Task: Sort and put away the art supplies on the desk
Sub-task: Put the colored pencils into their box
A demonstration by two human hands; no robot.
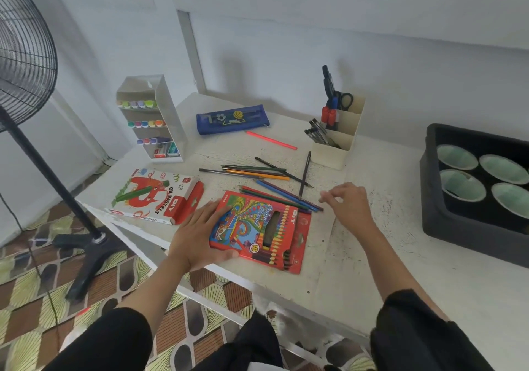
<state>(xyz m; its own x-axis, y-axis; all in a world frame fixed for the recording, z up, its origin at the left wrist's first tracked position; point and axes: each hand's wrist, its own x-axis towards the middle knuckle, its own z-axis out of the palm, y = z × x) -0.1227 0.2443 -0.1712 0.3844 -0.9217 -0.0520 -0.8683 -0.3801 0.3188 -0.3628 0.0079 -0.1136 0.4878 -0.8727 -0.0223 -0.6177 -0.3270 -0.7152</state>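
L hand (200, 231) is lying flat on the left part of the colour pencil box (257, 227), fingers straight on the lid, thumb running along the near edge. It's pressing, not gripping, as far as I can see. R hand (350, 204) is hovering just beside the near ends of the loose pencils (283, 196), fingers loosely bent & holding nothing visible. The box is sitting at the front edge of the desk (386, 256), flap open on its right side. More pencils are lying fanned out behind it, w/ a pink one (272, 140) further back near the blue pencil case (232, 119). The oil pastels box (154, 196) is lying left of the L hand. The marker rack (154, 118) & cream pen holder (337, 141) are standing at the back.

Step, I'd judge: gathering loose pencils to refill the box. It's early, as most are out. Next move is calling for R fingers pinching a few pencils together & lining them up w/ the opening, L pinning the box so it isn't sliding off the edge.
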